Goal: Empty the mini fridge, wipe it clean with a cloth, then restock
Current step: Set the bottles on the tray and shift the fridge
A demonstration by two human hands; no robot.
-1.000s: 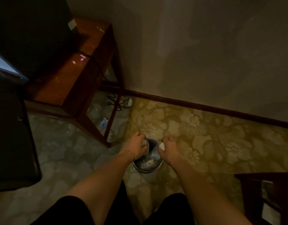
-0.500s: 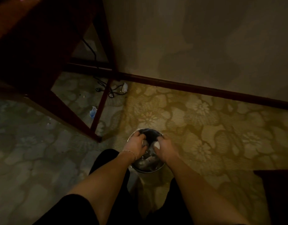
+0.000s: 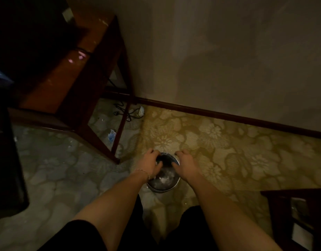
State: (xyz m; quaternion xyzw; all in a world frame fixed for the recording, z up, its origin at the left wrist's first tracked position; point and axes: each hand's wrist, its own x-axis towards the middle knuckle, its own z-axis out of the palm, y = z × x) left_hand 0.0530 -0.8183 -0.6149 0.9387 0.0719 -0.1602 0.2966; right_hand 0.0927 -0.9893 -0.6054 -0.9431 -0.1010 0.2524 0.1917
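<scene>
A small round metal bin (image 3: 163,187) stands on the patterned carpet in front of my legs. Pale crumpled waste lies in its bottom, and something dark with a blue edge sits at its mouth. My left hand (image 3: 149,164) curls over the bin's left rim, fingers on the far edge and thumb inside. My right hand (image 3: 186,164) curls over the right rim the same way. The dim light hides whether the fingers pinch the rim itself or a liner. No fridge is plainly in view.
A red-brown wooden table (image 3: 69,73) stands at the left against the wall, with a black cable and a white plug (image 3: 140,111) under it. A blue-and-white scrap (image 3: 111,136) lies by its leg. A dark block (image 3: 6,160) fills the left edge. Dark furniture (image 3: 297,214) is at lower right.
The small white pieces at my fingertips a second ago are gone from view. Both hands dipped into the bin, then came up to its rim.
</scene>
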